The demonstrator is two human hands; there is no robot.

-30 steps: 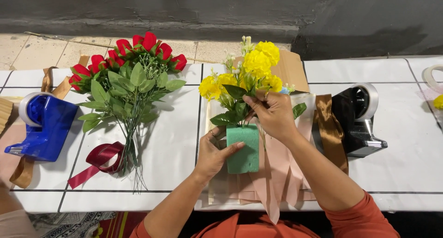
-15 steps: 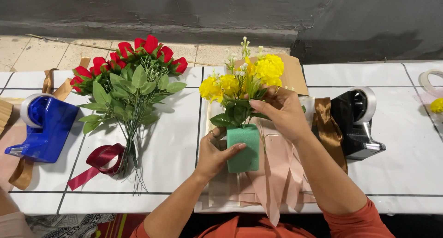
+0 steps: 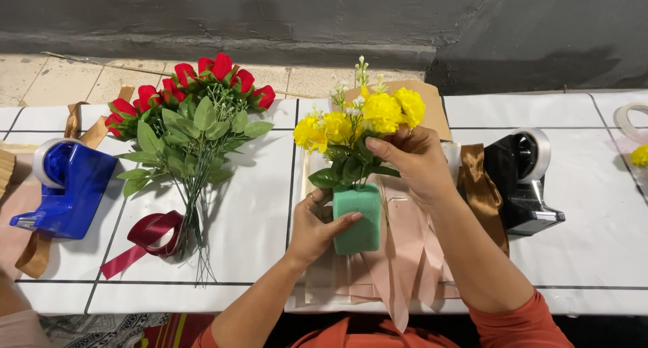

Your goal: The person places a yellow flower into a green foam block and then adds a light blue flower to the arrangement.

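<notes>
Only the head view here, looking straight down at a white table [image 3: 594, 253] with thin dark lines across it. No labels or signs that I can make out, just two tape dispensers: a chunky blue one [image 3: 64, 186] way over at 9 o'clock and a black one [image 3: 523, 179] at 3 o'clock, each carrying a roll of clear tape. Dead centre is the green foam block [image 3: 358, 218], boxy, standing upright with yellow flowers [image 3: 361, 115] and dark leaves stuck into its top. The left hand [image 3: 317, 226] is wrapped around the block's left side, thumb across the front, gripping it. The right hand [image 3: 415, 162] is closed, pinching the stems just under the yellow blooms. Under the block lie pale pink ribbons [image 3: 405, 253] fanning toward 6 o'clock, with a brown ribbon [image 3: 482, 193] just beside the black dispenser. At 10 o'clock there's a red rose bunch [image 3: 192, 118] lying flat, a dark red ribbon [image 3: 145, 233] by its stems. Beyond the table, at 12 o'clock, a tiled floor and a dark grey wall [image 3: 270, 17].
</notes>
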